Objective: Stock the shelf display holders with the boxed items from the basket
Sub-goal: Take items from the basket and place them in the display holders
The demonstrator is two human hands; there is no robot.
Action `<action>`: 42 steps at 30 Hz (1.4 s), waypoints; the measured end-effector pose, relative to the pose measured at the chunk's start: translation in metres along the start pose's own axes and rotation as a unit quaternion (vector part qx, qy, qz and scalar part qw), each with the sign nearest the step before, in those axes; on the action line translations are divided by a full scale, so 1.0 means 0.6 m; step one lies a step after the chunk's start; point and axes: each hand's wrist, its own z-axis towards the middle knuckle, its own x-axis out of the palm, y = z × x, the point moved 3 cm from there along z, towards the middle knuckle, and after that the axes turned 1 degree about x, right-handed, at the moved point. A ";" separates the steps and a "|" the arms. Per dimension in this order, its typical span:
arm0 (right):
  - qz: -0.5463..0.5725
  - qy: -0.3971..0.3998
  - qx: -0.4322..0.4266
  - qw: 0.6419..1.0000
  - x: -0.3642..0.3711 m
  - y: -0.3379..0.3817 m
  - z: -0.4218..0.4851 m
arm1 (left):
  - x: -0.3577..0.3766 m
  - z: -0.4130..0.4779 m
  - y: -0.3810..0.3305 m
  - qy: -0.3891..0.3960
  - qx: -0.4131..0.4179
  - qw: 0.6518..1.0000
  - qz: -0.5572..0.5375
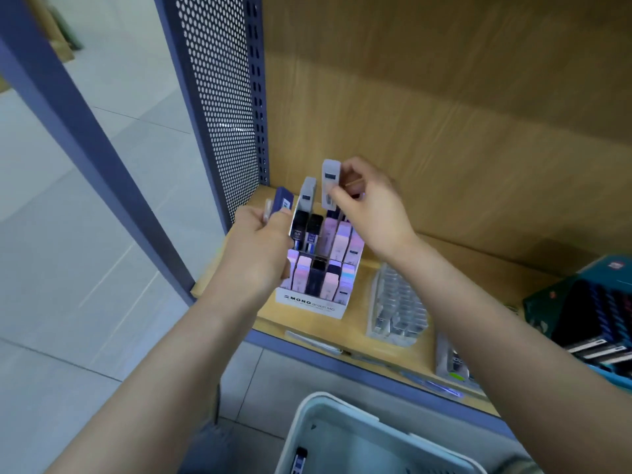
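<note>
Your right hand (369,206) pinches a pale grey box (330,176) above the display holder (311,304) at the shelf's (355,340) left end, while your left hand (263,248) grips a dark blue box (284,200); both are probably light, stiff and slick, so hold the narrow sides.

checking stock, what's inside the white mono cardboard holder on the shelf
The white MONO cardboard display holder holds upright small boxes, pink, lilac, black and navy, in two tiers. The left hand covers its left slots.
</note>
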 end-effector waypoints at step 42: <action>-0.303 0.108 -0.054 0.945 0.074 -0.011 0.049 | -0.027 0.006 -0.002 0.028 0.022 0.999 -0.017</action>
